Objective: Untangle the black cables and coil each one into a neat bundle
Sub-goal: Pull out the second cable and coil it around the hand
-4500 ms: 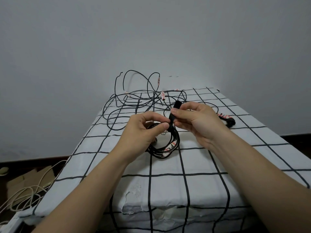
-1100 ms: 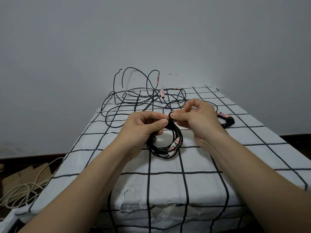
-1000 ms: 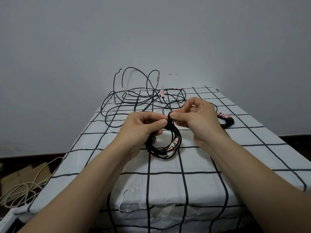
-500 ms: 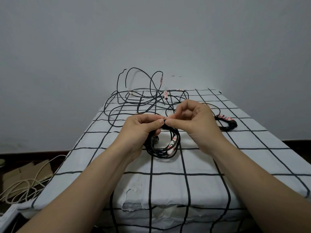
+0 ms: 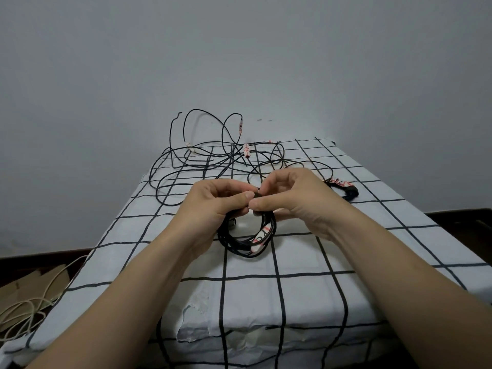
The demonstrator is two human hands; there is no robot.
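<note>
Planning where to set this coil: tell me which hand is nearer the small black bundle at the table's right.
Right. The right hand is just left of the small black bundle; the left hand is farther left, beyond it. Both pinch the coil.

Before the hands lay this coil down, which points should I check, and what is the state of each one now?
1. The left hand and the right hand both pinch the coil at its top: ok.
2. The coil loops lie together: ok.
3. The coil is tied at the top: cannot tell, the hands hide it.
4. The coil is free of the tangle behind: cannot tell.
5. The tangle is sorted out: not ok.
6. The small bundle on the right lies apart: ok.
</note>
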